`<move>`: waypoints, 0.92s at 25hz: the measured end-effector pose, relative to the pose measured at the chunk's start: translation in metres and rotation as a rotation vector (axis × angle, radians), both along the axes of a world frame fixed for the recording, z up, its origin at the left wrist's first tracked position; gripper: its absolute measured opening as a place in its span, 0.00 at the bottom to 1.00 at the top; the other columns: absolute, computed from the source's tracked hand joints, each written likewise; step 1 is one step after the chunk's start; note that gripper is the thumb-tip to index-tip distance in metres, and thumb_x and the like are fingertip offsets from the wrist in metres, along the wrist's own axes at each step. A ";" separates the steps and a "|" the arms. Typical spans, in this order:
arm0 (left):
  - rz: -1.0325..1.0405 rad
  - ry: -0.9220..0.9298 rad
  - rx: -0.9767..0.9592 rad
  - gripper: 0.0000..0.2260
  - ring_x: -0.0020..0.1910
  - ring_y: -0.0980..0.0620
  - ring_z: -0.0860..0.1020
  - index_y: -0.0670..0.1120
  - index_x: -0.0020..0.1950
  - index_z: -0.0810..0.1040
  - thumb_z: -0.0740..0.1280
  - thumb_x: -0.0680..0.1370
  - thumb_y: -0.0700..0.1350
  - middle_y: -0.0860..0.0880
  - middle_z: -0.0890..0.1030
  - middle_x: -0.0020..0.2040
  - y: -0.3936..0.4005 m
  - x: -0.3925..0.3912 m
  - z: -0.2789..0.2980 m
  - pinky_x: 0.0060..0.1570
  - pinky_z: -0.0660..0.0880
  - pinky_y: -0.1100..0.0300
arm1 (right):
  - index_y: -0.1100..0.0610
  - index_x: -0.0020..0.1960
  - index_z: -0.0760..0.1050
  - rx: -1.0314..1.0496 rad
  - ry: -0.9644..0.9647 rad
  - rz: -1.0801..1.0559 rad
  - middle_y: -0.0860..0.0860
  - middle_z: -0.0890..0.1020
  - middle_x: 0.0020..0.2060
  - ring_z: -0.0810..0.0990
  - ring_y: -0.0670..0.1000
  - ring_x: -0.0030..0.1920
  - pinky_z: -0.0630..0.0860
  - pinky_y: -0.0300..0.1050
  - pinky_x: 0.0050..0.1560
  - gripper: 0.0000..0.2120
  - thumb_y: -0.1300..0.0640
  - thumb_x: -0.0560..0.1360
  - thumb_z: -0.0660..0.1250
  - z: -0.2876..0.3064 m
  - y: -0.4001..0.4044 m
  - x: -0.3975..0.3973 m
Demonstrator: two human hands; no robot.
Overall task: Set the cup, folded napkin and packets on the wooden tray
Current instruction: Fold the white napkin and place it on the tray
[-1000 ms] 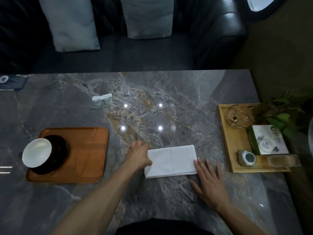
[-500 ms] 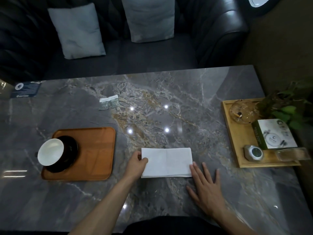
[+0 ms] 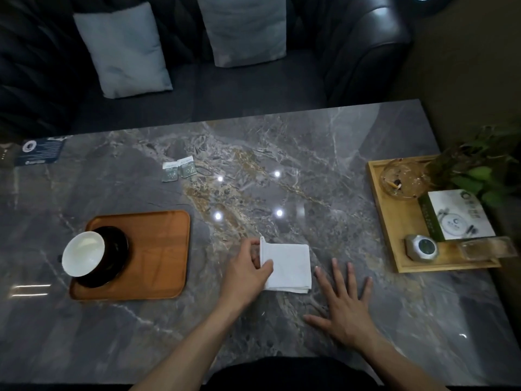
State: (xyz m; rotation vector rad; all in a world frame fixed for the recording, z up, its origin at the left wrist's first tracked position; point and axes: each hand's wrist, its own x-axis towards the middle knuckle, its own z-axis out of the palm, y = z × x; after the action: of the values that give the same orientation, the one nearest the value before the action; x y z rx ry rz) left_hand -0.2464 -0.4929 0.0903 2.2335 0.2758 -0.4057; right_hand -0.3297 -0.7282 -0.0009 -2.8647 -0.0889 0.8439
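The marble worktop is carrying a wooden tray at the left, where the white cup is sitting on a dark saucer; the folded napkin is lying beside the tray. The left hand is pinching the napkin's left edge; the right hand is resting flat, fingers spread, just beside it; two packets are lying farther back.

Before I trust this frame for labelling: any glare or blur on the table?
Head view: dim overall; four small ceiling-light reflections on the table, none on the napkin, which the left hand pinches; the plant at right is dark and soft.
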 end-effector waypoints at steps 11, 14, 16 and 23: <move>-0.211 -0.089 0.294 0.18 0.47 0.43 0.81 0.53 0.61 0.63 0.64 0.75 0.52 0.47 0.83 0.51 -0.077 -0.007 -0.019 0.38 0.71 0.53 | 0.34 0.75 0.34 0.064 -0.018 0.039 0.53 0.30 0.76 0.26 0.63 0.74 0.27 0.74 0.66 0.51 0.17 0.60 0.52 -0.001 -0.005 0.000; -0.241 -0.035 0.349 0.19 0.47 0.41 0.82 0.51 0.64 0.63 0.63 0.76 0.53 0.46 0.83 0.51 -0.087 -0.005 -0.030 0.42 0.74 0.51 | 0.35 0.76 0.38 0.061 -0.017 0.037 0.54 0.34 0.78 0.30 0.64 0.75 0.31 0.75 0.66 0.52 0.17 0.60 0.53 0.000 -0.004 -0.001; -0.259 -0.006 0.384 0.20 0.47 0.40 0.81 0.50 0.66 0.62 0.63 0.76 0.52 0.44 0.83 0.50 -0.092 -0.002 -0.036 0.43 0.75 0.51 | 0.37 0.77 0.42 0.065 -0.010 0.042 0.55 0.38 0.79 0.34 0.66 0.76 0.35 0.76 0.67 0.52 0.18 0.60 0.54 0.002 -0.004 0.000; -0.253 0.010 0.374 0.18 0.45 0.41 0.82 0.49 0.66 0.62 0.61 0.78 0.50 0.43 0.84 0.48 -0.100 0.001 -0.045 0.42 0.75 0.52 | 0.39 0.78 0.44 0.081 -0.042 0.056 0.59 0.45 0.79 0.37 0.67 0.76 0.37 0.76 0.67 0.51 0.18 0.62 0.54 0.005 -0.003 0.001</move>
State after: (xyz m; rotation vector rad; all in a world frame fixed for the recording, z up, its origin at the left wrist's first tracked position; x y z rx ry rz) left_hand -0.2454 -0.5927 0.0457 2.6465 0.0761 -0.5351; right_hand -0.3291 -0.7312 0.0037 -2.8162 -0.2043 0.7711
